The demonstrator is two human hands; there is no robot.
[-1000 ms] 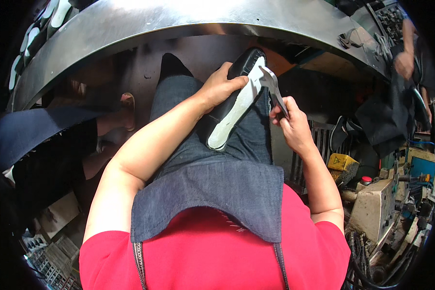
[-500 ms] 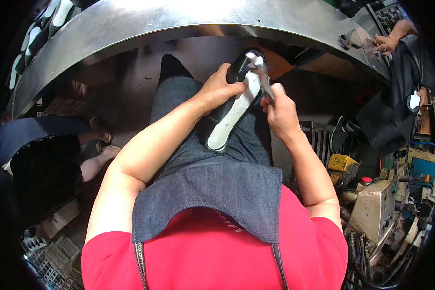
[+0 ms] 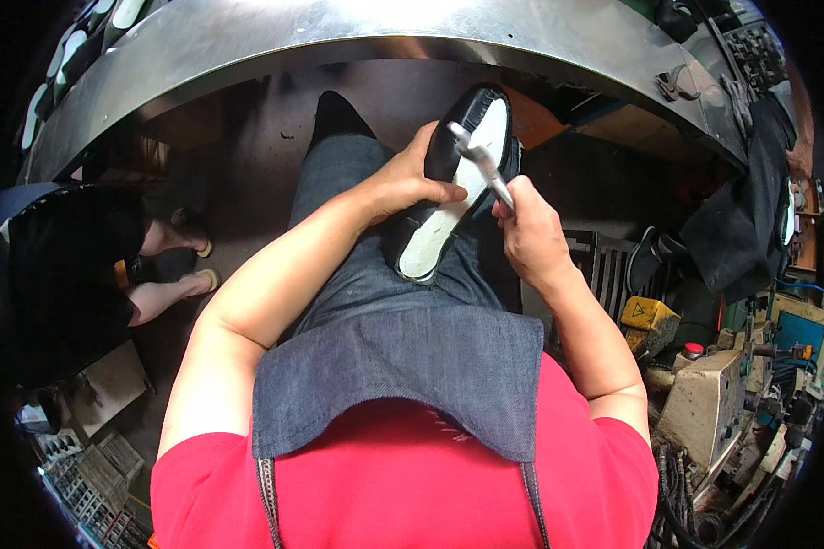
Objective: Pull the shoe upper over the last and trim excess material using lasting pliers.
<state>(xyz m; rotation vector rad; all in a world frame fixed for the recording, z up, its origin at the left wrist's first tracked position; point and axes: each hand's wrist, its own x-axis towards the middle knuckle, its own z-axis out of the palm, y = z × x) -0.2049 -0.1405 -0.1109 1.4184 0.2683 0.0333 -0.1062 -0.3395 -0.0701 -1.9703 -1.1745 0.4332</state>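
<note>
A black shoe lies sole up along my lap, its toe pointing away from me. A long white insole covers its underside, and the black upper is folded in pleats round the toe. My left hand grips the shoe's left side, thumb lying across the white insole and fingers out of sight beneath. In my right hand is a metal hammer, its slightly blurred head over the forward part of the shoe. My fingers are wrapped round its handle.
A curved metal bench runs across the far side. Another person's bare feet in sandals are at left; a dark-clothed person is at right. Near my right arm stand a yellow box and a machine with a red button.
The hammer head has moved left and nearer me, baring the pleated toe. My left thumb sits farther back along the insole. The co-worker's hand at the right has left the bench.
</note>
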